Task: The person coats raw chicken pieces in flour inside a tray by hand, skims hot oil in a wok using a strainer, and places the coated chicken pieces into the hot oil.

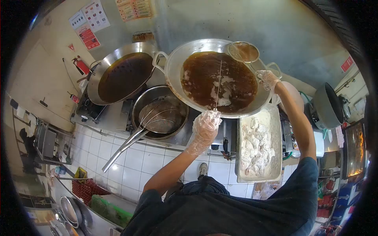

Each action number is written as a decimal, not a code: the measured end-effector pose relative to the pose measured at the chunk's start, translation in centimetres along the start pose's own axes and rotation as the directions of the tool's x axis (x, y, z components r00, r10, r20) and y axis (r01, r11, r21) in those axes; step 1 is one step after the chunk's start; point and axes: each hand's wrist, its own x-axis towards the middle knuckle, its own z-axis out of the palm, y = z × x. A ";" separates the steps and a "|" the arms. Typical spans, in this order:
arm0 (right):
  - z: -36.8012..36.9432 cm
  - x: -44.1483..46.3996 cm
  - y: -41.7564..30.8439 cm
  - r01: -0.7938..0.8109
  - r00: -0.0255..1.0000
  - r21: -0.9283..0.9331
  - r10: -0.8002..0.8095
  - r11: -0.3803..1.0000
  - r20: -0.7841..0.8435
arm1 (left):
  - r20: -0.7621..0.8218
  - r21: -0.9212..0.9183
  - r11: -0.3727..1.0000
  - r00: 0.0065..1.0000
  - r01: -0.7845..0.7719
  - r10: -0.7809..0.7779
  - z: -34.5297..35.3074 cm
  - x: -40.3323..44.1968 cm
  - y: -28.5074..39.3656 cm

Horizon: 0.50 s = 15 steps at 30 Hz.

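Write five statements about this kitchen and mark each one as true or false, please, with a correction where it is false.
1. The left grip holds a thin rod. True.
2. The right grip is without a glove. False: it wears a clear plastic glove and holds a small round strainer.
3. The long-handled strainer rests in the round pot. True.
4. The tray of white-coated pieces is on the person's left side. False: it is on the right side, near the large pan of brown liquid.
5. The fire extinguisher is blue. False: it is red.
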 end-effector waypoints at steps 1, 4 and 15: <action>-0.2 -0.9 -1.3 -0.063 0.998 -0.020 0.063 0.998 0.014 | 0.003 0.016 1.000 1.000 -0.005 0.005 -0.1 0.0 0.0; -0.9 -2.4 -2.6 -0.068 0.994 0.051 0.072 0.996 -0.085 | -0.020 -0.026 0.999 0.999 -0.032 0.031 0.2 0.2 -0.5; 8.2 -10.3 -11.1 -0.047 0.988 0.133 0.066 0.990 -0.142 | 0.120 0.037 0.999 0.993 -0.022 0.018 -1.4 1.6 -0.6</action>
